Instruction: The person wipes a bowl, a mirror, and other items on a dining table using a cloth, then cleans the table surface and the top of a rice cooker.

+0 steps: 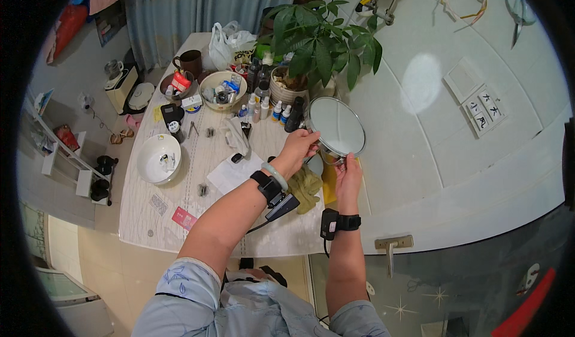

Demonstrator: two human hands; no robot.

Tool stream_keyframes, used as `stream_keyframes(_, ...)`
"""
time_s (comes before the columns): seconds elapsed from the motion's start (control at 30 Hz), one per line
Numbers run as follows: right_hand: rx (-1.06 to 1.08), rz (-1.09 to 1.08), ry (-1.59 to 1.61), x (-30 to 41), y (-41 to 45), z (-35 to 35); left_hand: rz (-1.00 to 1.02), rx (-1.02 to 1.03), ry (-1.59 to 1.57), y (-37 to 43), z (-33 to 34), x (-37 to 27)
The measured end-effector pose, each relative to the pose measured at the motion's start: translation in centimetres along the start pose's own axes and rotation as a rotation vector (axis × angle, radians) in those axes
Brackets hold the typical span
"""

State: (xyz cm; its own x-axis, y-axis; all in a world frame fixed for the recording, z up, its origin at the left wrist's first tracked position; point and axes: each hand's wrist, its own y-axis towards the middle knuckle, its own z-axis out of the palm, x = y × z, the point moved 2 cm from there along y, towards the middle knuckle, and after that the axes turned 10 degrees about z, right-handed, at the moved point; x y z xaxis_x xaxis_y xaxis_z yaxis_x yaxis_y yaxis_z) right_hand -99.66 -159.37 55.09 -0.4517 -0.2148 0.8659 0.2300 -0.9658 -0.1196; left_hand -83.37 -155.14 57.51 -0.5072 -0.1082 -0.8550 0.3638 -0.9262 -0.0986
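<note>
Between my two hands is a round tabletop mirror [338, 125] with a metal rim, raised at the right edge of the table. My left hand [294, 150] grips its left side, thumb against the rim. My right hand [349, 175] holds it from below, near the frame's lower edge. Under the hands lie a crumpled olive-green cloth [305, 188] and something flat and yellow [329, 182], partly covered. To the left are a white paper sheet [236, 171] and a crumpled white cloth [236, 137].
A potted plant [314, 36] leans over several small bottles [265, 108] at the back. A white bowl [159, 159] holding small packets, a filled cream bowl [223, 90] and a brown mug [188, 62] stand leftward. The tiled wall [404, 157] borders the table's right side.
</note>
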Motion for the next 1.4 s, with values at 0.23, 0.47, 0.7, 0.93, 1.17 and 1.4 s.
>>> stream_keyframes(0.23, 0.01, 0.024, -0.035, 0.8, -0.4, 0.1, 0.038, -0.055, -0.023, 0.0, 0.5, 0.2)
stream_keyframes(0.47, -0.015, 0.015, -0.025, 0.5, 0.3, -0.9, 0.221, 0.013, 0.116, 0.0, 1.5, -0.2)
stream_keyframes(0.7, 0.044, 0.266, 0.012, 0.1, 0.9, -2.4, 0.55, -0.069, 0.662, 0.5, 4.0, -1.7)
stream_keyframes(0.93, 0.07, 0.326, -0.003, 0.1, 1.3, -1.9, 0.693, -0.059, 0.888, -0.3, 6.0, -2.7)
stream_keyframes(1.17, 0.084, 0.349, 0.051, -0.4, 1.8, -2.6, 0.737, -0.013, 0.928, -0.7, 6.4, -2.3)
stream_keyframes(1.4, 0.117, 0.33, 0.039, -0.7, 1.5, -1.8, 0.705, -0.089, 0.855, -0.9, 5.6, -2.6)
